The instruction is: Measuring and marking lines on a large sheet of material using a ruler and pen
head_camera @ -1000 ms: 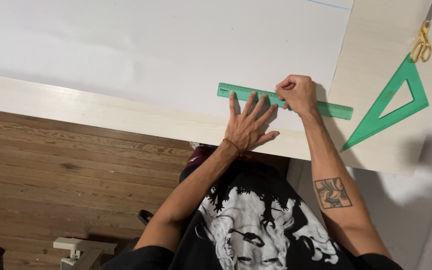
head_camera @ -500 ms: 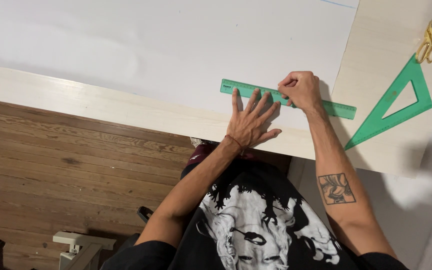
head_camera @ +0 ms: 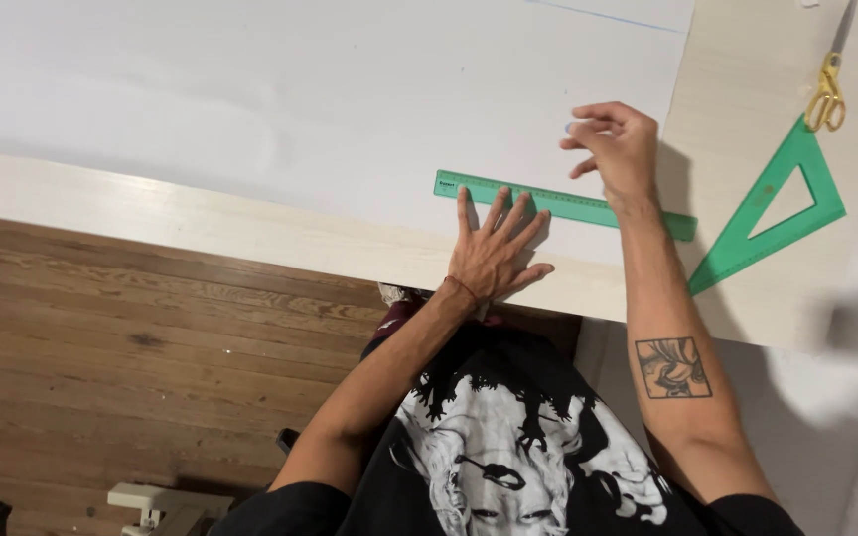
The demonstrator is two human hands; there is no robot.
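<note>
1. Ruler (head_camera: pixel 588 205): long green straightedge, lies flat on the white paper sheet (head_camera: pixel 280 99) near the sheet's lower edge; long axis runs left-right w/ a slight downward tilt toward its right end.
2. Left hand (head_camera: pixel 494 253): just below the ruler, palm down, fingers spread wide, fingertips (head_camera: pixel 464 197) pressing on the ruler's left half. Grip open & flat, nothing clamped.
3. Right hand (head_camera: pixel 616 144): just above the ruler's right half, lifted off it, fingers loosely curled. A small bluish tip shows at the fingertips, maybe a pen or pencil; too small to tell. Forearm crosses over the ruler's right end.
4. Left hand is the one in contact w/ the ruler; right hand near but apart.
5. Set square (head_camera: pixel 769 213): green triangle, right of the ruler's end, on the bare pale counter (head_camera: pixel 727 69), off the paper.
6. Scissors (head_camera: pixel 827 91): yellow handles, above the set square, well apart from the ruler.
7. Faint blue line (head_camera: pixel 608 17) on the paper far above the ruler.
</note>
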